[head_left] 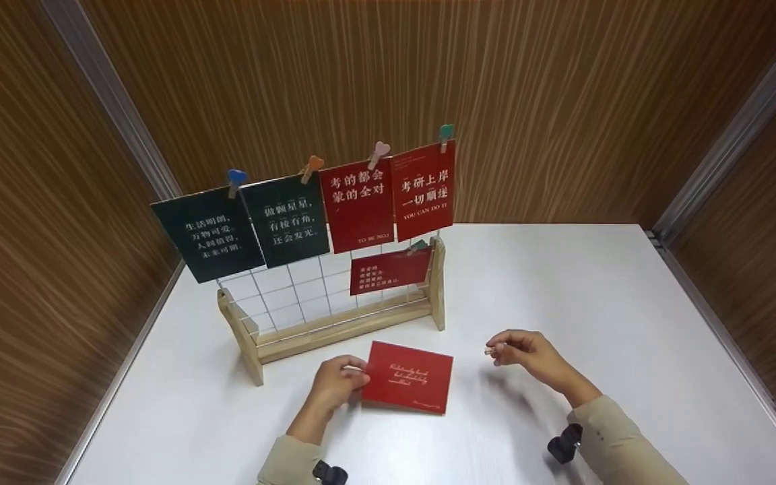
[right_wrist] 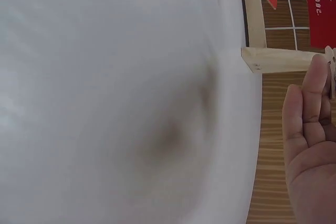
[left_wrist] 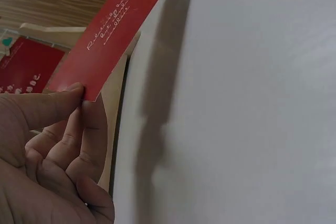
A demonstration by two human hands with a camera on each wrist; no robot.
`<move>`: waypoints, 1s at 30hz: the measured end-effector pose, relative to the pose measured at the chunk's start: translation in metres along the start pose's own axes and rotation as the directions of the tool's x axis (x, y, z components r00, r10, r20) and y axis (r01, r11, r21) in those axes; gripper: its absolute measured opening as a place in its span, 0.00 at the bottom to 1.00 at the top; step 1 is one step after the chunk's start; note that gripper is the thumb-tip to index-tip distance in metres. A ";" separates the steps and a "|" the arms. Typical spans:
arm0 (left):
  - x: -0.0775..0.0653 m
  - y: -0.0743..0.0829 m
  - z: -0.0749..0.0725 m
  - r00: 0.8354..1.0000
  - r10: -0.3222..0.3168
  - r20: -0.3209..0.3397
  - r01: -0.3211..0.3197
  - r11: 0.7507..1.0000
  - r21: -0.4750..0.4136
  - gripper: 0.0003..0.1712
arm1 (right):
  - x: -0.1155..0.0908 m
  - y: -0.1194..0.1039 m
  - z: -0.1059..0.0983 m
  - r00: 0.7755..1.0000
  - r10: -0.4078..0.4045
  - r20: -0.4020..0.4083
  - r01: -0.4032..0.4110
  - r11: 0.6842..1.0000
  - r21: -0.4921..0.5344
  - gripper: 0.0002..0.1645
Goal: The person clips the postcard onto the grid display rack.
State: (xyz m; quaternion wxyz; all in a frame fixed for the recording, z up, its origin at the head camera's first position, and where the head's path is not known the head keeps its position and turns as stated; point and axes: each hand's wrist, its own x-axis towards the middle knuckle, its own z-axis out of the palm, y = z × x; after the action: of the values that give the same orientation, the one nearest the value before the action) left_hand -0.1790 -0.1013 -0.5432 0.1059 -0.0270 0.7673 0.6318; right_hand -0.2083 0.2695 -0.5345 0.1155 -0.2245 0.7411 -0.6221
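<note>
My left hand [head_left: 338, 385] pinches the left edge of a red card [head_left: 409, 377] with white script lettering, thumb on its face. The left wrist view has the card [left_wrist: 113, 35] tilted and raised over the table, its shadow beneath. To the right of the card, my right hand [head_left: 529, 353] holds a small wooden clothespin [head_left: 490, 351] at its fingertips. In the right wrist view only the edge of this clothespin [right_wrist: 331, 69] shows, beside the fingers. Behind both hands stands a wire grid rack [head_left: 294, 289] on a wooden base [head_left: 347, 327].
Along the rack's top hang two dark green cards [head_left: 209, 236] and two red cards [head_left: 361, 209], held by colored heart clothespins [head_left: 236, 178]. Lower right on the grid, another red card [head_left: 388, 273] hangs from a green clip [head_left: 418, 247]. Wood-grain panels [head_left: 529, 101] enclose the white table [head_left: 563, 276].
</note>
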 end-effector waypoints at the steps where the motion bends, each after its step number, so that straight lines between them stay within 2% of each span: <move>1: -0.001 0.000 -0.004 1.000 -0.003 -0.009 0.002 1.000 -0.008 0.09 | 0.002 -0.001 0.002 1.000 -0.005 0.011 0.005 1.000 0.006 0.14; 8: -0.010 0.002 -0.030 0.997 0.022 -0.068 -0.023 1.000 -0.018 0.09 | 0.018 -0.003 0.015 0.997 -0.038 0.060 0.037 0.999 0.014 0.14; 16: -0.015 0.003 -0.049 0.989 0.021 -0.146 -0.030 0.998 -0.058 0.10 | 0.035 -0.006 0.026 0.990 -0.101 0.099 0.102 0.995 -0.006 0.13; 25: -0.019 0.006 -0.067 0.975 0.025 -0.221 -0.047 0.994 -0.096 0.08 | 0.050 -0.018 0.040 0.994 -0.068 0.082 0.072 0.996 -0.049 0.13; 30: -0.020 0.006 -0.076 0.967 0.046 -0.250 -0.077 0.991 -0.114 0.08 | 0.055 -0.042 0.051 0.998 -0.023 0.064 0.028 0.996 -0.084 0.12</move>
State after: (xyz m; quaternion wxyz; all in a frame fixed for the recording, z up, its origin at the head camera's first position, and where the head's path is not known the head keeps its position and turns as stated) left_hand -0.1703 -0.1759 -0.5202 -0.0119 -0.0880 0.7347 0.6725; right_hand -0.2251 0.1940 -0.4979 0.1214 -0.2582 0.7599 -0.5841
